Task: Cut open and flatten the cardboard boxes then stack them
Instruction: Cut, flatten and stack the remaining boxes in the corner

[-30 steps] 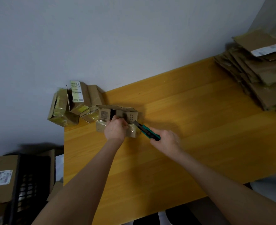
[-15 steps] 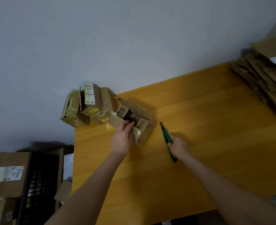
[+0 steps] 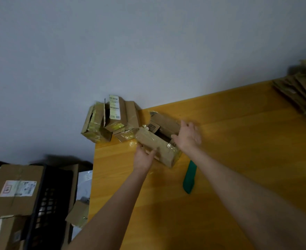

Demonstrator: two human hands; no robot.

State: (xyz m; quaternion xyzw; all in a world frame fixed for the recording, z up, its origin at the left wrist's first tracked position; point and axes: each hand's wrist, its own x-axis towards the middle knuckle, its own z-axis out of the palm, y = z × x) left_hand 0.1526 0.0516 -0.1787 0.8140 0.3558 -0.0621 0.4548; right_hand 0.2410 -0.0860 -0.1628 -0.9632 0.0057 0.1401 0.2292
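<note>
Yellow wooden table against a pale grey wall. Near its back left corner, a small cardboard box, cut open: taped flaps folded outward, a dark hollow inside with contents impossible to make out, shiny clear tape crinkled along the edges, a printed square code on one inner flap. Gripped at the near flap by the left hand, thumb and fingers curled on the cardboard. Released, the right hand, fingers straight and spread at the box's far right end; contact too blurred to tell.

Just beside the box, nearer the camera, a green utility knife lying flat on the wood, held by the right hand half a second ago and now touched by neither. Flaps spread wider than then.

Behind and left, a cluster of taped boxes overhanging the corner, one bearing a white barcode label. Far right, a stack of flattened cardboard. On the floor at left, a black crate, contents unclear, beside a labelled carton.
</note>
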